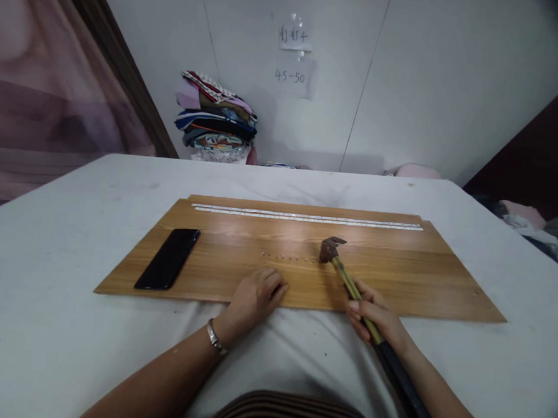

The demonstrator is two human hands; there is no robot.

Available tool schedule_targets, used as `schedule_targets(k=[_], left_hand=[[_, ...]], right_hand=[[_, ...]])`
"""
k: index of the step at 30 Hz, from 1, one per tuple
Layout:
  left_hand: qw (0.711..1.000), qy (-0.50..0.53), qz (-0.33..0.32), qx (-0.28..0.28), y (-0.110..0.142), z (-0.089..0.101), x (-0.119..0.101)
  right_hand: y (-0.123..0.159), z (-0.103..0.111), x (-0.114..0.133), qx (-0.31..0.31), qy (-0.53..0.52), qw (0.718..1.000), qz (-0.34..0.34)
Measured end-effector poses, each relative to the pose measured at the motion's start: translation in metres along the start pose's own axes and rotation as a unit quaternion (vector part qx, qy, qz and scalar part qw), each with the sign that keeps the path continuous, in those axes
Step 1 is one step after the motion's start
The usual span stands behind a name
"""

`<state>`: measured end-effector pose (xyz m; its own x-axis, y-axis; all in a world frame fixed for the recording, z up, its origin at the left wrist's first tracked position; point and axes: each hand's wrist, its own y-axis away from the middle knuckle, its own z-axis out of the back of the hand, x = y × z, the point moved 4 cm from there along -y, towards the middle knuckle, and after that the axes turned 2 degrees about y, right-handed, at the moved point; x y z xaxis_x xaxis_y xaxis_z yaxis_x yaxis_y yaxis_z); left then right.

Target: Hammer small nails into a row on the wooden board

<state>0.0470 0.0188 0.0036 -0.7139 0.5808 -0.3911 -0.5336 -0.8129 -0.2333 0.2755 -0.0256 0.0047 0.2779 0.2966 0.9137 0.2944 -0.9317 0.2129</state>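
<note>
My right hand [371,313] is wrapped round the handle of a claw hammer [347,280]. The hammer's rusty head is over the wooden board [420,272], close to the right end of a short row of small nails [289,257]. Whether the head touches a nail I cannot tell. My left hand [258,290] rests on the board's near edge, just below the nails, with its fingers curled in. Anything inside those fingers is hidden. A metal bracelet [215,336] circles the left wrist.
A black phone [168,259] lies on the board's left side. Two white measuring strips [306,218] run along its far edge. The board lies on a white-covered table [53,241]. Folded clothes [218,118] are stacked behind the table, before a wall with paper notes [293,75].
</note>
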Motion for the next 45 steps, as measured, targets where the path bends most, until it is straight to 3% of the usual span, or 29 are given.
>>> schedule_targets(k=[45], left_hand=[[1.0,0.01,-0.002,-0.009,0.0012,-0.0003,0.0006]], right_hand=[[0.002,-0.003,0.0054,-0.008,0.0,1.0,-0.009]])
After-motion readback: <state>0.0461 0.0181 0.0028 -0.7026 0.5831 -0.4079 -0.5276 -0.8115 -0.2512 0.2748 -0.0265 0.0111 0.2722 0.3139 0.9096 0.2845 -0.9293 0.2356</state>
